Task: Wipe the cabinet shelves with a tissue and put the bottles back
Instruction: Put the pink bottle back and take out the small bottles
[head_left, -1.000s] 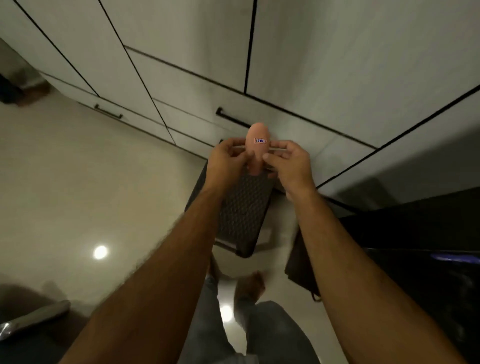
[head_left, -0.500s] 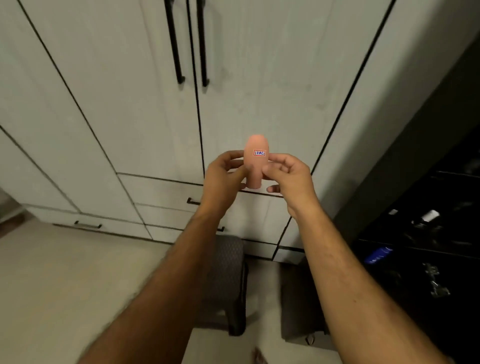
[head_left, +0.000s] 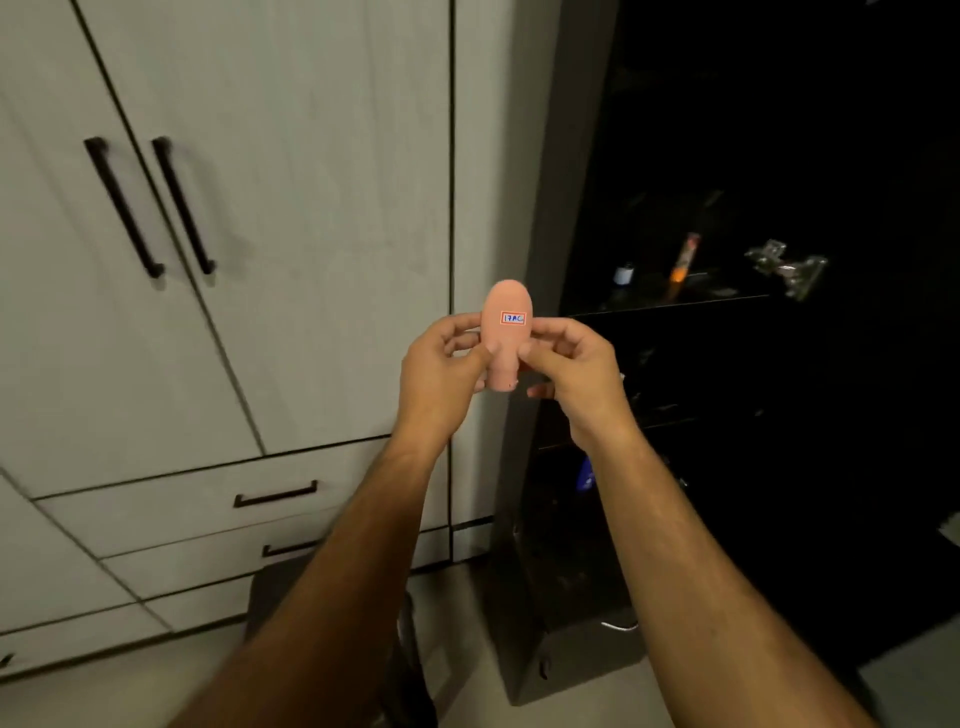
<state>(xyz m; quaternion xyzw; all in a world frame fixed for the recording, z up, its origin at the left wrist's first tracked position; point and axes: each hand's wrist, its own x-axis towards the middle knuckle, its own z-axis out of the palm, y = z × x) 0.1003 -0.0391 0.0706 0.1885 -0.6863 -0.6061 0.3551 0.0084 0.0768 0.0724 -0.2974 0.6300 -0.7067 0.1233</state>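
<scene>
Both hands, left (head_left: 441, 364) and right (head_left: 571, 369), pinch a small peach bottle (head_left: 503, 338) upside down in front of the chest, its label facing the viewer. Wiping looks unstarted: no tissue is in sight. To the right of the hands, dark glossy cabinet shelves (head_left: 670, 304) hold a few small items. The bottle looks smooth, rounded plastic, with a narrow neck.

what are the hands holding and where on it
Both the left hand and right hand pinch a small peach-coloured labelled object by its lower sides, near its narrow neck.
</scene>
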